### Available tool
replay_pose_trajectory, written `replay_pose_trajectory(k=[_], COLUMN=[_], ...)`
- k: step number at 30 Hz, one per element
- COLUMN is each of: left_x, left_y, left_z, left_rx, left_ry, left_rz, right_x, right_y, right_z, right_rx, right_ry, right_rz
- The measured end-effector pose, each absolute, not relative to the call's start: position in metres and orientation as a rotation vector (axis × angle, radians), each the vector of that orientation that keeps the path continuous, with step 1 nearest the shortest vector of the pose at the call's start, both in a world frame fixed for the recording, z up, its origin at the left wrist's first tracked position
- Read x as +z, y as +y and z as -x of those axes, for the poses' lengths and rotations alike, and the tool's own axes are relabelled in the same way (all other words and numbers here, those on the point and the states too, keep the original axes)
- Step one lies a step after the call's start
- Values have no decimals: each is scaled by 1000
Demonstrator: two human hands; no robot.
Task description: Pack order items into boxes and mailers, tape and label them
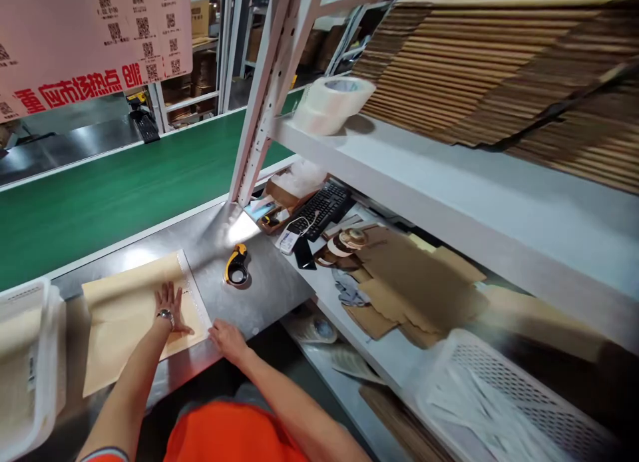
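Note:
My left hand (170,304) lies flat with fingers spread on a tan padded envelope (124,309) that rests on the steel worktop (259,289); a watch is on that wrist. My right hand (227,339) rests at the envelope's lower right corner by its clear sealing strip, fingers curled down on the metal edge; nothing shows in it. A yellow and black tape cutter (236,265) lies on the worktop just beyond both hands.
A green conveyor belt (114,189) runs behind the worktop. White bins stand at left (30,369) and lower right (499,395). To the right are a keyboard (325,209), tape rolls (344,242), cardboard pieces (414,282), a shelf with a clear tape roll (332,102) and stacked flat cartons (499,69).

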State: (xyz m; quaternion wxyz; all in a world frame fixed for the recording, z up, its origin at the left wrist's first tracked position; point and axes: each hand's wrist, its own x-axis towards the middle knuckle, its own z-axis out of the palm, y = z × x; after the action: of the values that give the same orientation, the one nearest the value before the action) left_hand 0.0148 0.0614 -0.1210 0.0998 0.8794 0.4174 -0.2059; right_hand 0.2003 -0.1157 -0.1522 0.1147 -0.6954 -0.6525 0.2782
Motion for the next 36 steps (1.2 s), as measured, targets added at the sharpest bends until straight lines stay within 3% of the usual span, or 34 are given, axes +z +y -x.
replay_pose_trajectory(k=[10,36], left_x=[-127,-120], left_y=[76,73], left_z=[-16,-17], left_rx=[-891,-895], left_ry=[1256,1235], left_rz=[-2478,-2436], right_x=[-143,-143], right_y=[-114,-119], right_z=[-197,-190], right_rx=[708,685], right_ry=[-2132,-2154], right_rz=[2032,2106])
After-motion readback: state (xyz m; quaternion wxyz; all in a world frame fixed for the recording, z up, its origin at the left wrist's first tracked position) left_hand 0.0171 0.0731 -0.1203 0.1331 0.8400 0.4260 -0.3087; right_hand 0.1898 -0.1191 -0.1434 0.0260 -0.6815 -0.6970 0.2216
